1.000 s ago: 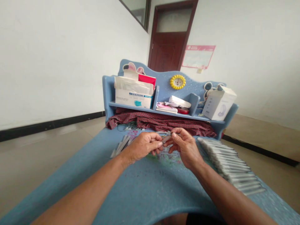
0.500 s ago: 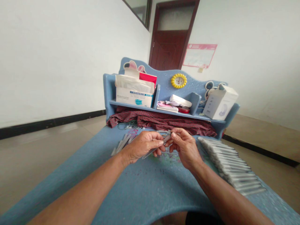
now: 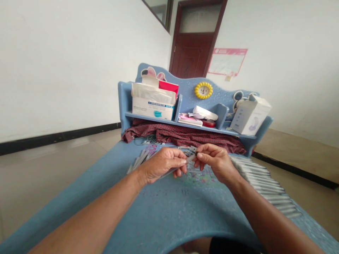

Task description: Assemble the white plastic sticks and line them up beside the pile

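Over the middle of the desk, my left hand (image 3: 168, 161) is closed round a slim translucent tube (image 3: 191, 157) that slants up to the right. My right hand (image 3: 215, 161) pinches a small dark piece at the tube's upper end between thumb and fingers. Whether that piece is joined to the tube I cannot tell. Behind both hands lie small thin parts (image 3: 189, 152), partly hidden by the fingers. Left of my left hand rests a loose bunch of pale slim tubes (image 3: 140, 159). Beside my right forearm is a long row of similar grey-white sticks (image 3: 267, 183).
The blue desk (image 3: 159, 215) has a shelf (image 3: 166, 119) at its back. On it stand a mask box (image 3: 152, 107), papers (image 3: 189, 120), a red tin (image 3: 208, 123) and a white box (image 3: 250, 116). A checked cloth (image 3: 182, 135) lies beneath. A yellow flower clock (image 3: 203, 90) hangs above.
My right hand has shifted slightly right, away from my left hand, so more of the tube's upper end shows. My left hand keeps its hold. The view has moved a little.
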Demonstrator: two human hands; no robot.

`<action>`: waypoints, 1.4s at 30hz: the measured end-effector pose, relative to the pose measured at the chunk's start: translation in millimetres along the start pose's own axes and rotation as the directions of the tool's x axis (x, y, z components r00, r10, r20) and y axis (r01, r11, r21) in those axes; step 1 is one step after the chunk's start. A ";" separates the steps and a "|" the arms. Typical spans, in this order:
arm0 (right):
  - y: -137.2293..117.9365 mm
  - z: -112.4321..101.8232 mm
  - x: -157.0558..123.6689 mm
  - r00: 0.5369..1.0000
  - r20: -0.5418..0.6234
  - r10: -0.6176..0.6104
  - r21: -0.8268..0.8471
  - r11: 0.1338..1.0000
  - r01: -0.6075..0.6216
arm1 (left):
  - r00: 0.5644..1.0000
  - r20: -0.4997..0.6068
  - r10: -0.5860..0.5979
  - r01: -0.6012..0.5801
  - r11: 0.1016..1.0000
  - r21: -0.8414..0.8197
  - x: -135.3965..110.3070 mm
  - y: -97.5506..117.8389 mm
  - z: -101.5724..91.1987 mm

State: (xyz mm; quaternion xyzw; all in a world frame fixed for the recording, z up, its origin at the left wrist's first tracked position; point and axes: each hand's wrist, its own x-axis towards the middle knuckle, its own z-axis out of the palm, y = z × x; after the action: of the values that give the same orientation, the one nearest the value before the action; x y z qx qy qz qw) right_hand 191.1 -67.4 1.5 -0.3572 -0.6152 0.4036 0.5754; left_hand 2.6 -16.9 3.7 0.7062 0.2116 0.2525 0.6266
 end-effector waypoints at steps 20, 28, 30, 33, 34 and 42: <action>-17.3 -15.4 -1.8 0.967 0.223 0.123 -0.594 0.804 0.035 | 1.000 -0.004 -0.031 0.031 0.977 0.209 2.3 -1.8 0.0; -11.0 -16.7 -4.5 0.959 0.206 0.193 -0.569 0.821 -0.043 | 1.000 -0.004 -0.022 0.023 0.965 0.261 3.8 -5.0 -1.9; -9.9 -17.0 -5.0 0.963 0.203 0.177 -0.518 0.854 -0.048 | 1.000 -0.010 -0.020 0.022 0.964 0.265 3.8 -4.7 -2.2; -8.5 -14.7 -5.7 0.962 0.204 0.179 -0.524 0.850 -0.046 | 1.000 -0.010 -0.024 0.026 0.961 0.274 3.7 -3.8 -2.3; -8.3 -13.6 -5.9 0.963 0.198 0.181 -0.554 0.831 -0.042 | 1.000 -0.007 -0.026 0.027 0.961 0.275 3.7 -3.5 -2.2; -11.0 -10.2 -6.1 0.978 0.134 0.162 -0.599 0.799 -0.050 | 0.999 -0.011 -0.034 0.036 0.961 0.276 4.4 -5.1 -2.3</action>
State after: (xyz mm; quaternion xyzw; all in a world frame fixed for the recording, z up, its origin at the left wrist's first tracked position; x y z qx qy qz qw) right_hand 202.1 -76.7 9.1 -0.5153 -0.7382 0.2535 0.3540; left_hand 4.7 -11.8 -0.7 0.7820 0.2594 0.2117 0.5258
